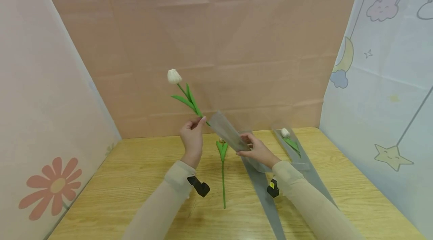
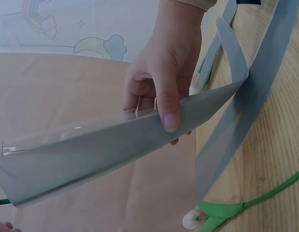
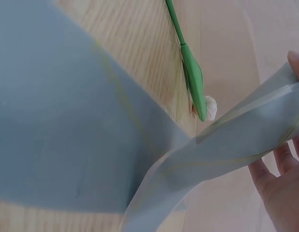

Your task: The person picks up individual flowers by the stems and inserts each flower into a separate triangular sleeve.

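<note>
The left hand was raised above the wooden table, its fingers and thumb pinching the green stem of a white tulip just below the leaves. The flower's long axis ran on a slant: the closed white bud pointed up and to the far left, while the lower stem ran down and to the right into the mouth of a grey translucent sleeve. How far the stem reached inside the sleeve could not be told.

The right hand gripped that sleeve near its lower end, thumb across the front face and fingers curled behind, as the left wrist view showed. The sleeve was a long narrow cone lying along the same slant as the flower, its wide open mouth up and left by the left hand, its narrow end down and right at the right hand. Both hands held their things in the air, near the middle of the table.

Flat on the table between the two forearms lay a second tulip, stem running toward the near edge, bud at the far end. To the right of the right forearm, another grey sleeve lay on the wood with a white tulip inside, bud pointing far. A further grey strip lay under the right wrist, running near to far.
</note>
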`<state>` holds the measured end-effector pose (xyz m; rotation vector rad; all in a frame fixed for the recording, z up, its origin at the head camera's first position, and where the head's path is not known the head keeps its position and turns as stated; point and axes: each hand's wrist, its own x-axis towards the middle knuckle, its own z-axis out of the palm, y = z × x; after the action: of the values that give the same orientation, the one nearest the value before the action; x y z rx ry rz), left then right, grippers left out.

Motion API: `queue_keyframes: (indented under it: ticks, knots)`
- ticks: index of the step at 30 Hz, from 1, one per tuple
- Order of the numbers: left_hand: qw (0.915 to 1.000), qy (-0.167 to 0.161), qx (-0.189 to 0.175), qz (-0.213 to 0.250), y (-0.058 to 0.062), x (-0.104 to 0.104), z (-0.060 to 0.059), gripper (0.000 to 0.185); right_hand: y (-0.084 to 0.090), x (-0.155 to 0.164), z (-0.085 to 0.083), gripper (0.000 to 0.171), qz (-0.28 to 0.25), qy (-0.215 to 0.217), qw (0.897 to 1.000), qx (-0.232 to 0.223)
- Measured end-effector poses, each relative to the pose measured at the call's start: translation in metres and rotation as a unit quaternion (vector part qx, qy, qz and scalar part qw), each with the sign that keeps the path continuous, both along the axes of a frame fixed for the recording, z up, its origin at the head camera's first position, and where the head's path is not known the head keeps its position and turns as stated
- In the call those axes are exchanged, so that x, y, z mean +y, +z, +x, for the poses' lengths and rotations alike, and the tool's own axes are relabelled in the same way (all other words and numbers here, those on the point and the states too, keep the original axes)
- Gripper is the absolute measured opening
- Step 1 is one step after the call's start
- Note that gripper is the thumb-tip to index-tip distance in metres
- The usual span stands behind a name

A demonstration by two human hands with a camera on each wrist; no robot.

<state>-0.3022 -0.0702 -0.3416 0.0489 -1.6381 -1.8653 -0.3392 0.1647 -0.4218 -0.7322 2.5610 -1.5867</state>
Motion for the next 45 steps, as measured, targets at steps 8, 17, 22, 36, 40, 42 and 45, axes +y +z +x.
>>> queue_keyframes:
  ticks: [8, 17, 22, 36, 40, 42, 45]
  knots:
    - [0.997, -0.031, -0.053, 0.046, 0.0, 0.004, 0.0, 0.017, -0.002, -0.003, -0.001, 0.067, -0.009, -0.001, 1.0, 0.004]
    - [0.992, -0.075, -0.032, 0.096, 0.001, 0.004, -0.001, 0.02, 0.003, -0.003, -0.001, 0.076, -0.005, 0.012, 1.0, -0.003]
    - [0.9962, -0.041, -0.05, 0.058, 0.003, 0.003, 0.001, 0.018, 0.013, 0.001, -0.005, 0.076, -0.001, 0.059, 0.998, -0.03]
    - [0.9977, -0.037, -0.051, 0.025, 0.003, 0.007, 0.0, 0.016, 0.026, -0.004, -0.026, 0.041, 0.006, 0.116, 0.989, -0.088]
    - [0.9975, -0.047, -0.049, 0.023, 0.002, 0.007, -0.002, 0.014, 0.027, -0.006, -0.026, 0.021, 0.004, 0.128, 0.987, -0.1]
    - [0.9973, -0.05, -0.049, 0.024, 0.003, 0.007, -0.003, 0.015, 0.027, -0.008, -0.027, 0.023, 0.009, 0.134, 0.986, -0.095]
    - [0.9971, -0.053, -0.05, 0.022, 0.002, 0.007, -0.005, 0.015, 0.025, -0.01, -0.027, 0.017, 0.013, 0.145, 0.986, -0.086]
